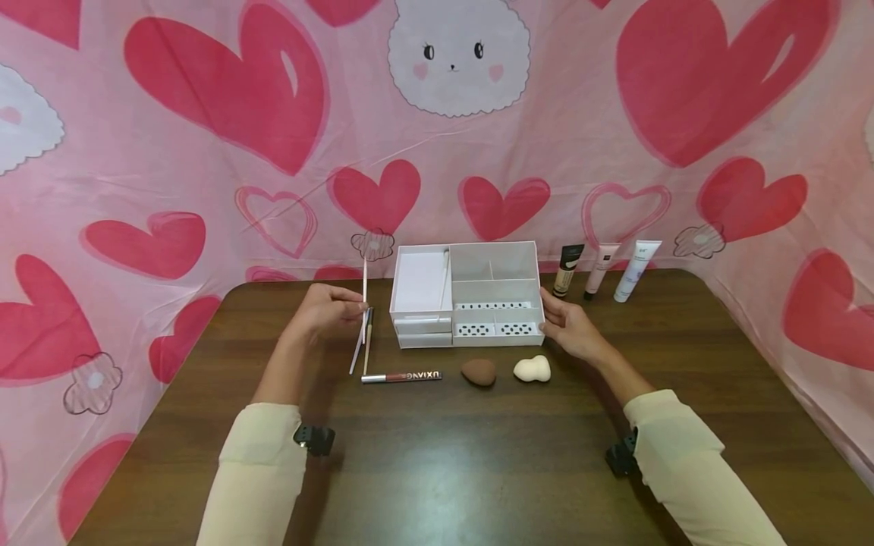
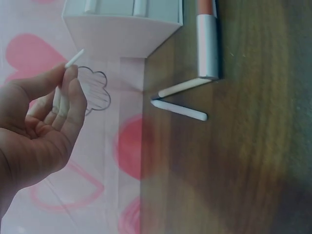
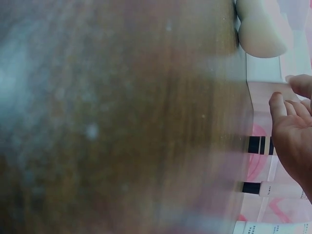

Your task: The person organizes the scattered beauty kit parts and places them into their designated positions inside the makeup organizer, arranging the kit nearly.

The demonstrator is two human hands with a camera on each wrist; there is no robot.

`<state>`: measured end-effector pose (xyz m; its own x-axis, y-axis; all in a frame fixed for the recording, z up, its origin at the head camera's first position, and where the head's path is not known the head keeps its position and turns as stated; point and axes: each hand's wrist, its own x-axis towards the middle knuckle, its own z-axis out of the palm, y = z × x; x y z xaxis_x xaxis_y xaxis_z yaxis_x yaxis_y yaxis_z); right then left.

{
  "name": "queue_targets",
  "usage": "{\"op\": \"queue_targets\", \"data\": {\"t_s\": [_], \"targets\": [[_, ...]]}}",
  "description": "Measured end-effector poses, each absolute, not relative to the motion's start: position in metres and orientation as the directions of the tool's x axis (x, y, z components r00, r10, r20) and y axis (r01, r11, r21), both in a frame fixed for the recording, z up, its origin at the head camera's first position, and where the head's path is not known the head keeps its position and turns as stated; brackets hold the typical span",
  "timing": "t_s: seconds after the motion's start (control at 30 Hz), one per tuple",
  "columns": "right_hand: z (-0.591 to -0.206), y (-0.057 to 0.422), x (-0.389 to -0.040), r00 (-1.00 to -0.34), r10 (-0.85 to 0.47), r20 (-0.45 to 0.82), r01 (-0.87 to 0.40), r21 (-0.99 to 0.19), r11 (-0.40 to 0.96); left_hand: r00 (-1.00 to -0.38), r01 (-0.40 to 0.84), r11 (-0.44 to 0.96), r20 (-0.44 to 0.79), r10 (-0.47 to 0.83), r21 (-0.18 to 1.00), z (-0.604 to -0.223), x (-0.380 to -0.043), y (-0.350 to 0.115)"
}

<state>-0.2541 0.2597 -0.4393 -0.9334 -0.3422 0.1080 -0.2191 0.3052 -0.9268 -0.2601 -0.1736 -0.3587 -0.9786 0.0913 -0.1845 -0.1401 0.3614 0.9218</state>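
Note:
My left hand (image 1: 326,309) pinches a slim white makeup brush (image 1: 365,282) between thumb and fingertips, left of a white desktop organizer (image 1: 495,317). The brush stands nearly upright, and its pale pointed end (image 2: 74,58) pokes out past the fingertips in the left wrist view. Below that hand, two more thin brushes (image 1: 367,353) lie on the table, their dark ends close together. My right hand (image 1: 575,329) touches the organizer's right side wall with its fingers fairly straight. Another thin brush (image 1: 445,279) rests inside the organizer's left section.
In front of the organizer lie a lip gloss tube (image 1: 401,377), a brown makeup sponge (image 1: 479,371) and a cream sponge (image 1: 532,369). Three cosmetic tubes, a black one (image 1: 568,271), a pink one (image 1: 602,271) and a white one (image 1: 637,271), stand at the back right near the cloth backdrop (image 1: 437,144).

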Motion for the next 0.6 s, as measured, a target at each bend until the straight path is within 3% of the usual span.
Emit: {"op": "queue_targets", "data": {"t_s": [0.6], "targets": [[-0.44, 0.258, -0.253, -0.942, -0.316, 0.114, -0.215, -0.928, 0.305, -0.977, -0.121, 0.301, -0.167, 0.133, 0.946, -0.34, -0.271, -0.142]]}}
